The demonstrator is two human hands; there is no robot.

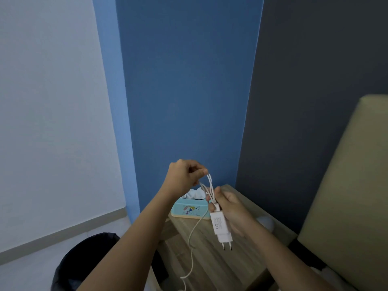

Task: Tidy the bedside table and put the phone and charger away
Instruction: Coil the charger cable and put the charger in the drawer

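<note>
Well, with the right hand [231, 208] clenched on the charger [220, 227] above the counter [210, 263], left hand [184, 175] fingers pinching cable [210, 186] loops, keep coils even and gather the dangling tail gently

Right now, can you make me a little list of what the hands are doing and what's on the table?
left hand: pinching loops of the white cable in its fingers
right hand: holding the white charger plug, prongs pointing down
cable tail: hangs loose below the hands
bedside table: wooden, under the hands
tissue box: light blue, on the table's far corner
bin: dark, on the floor left of the table
phone: not in view
</note>
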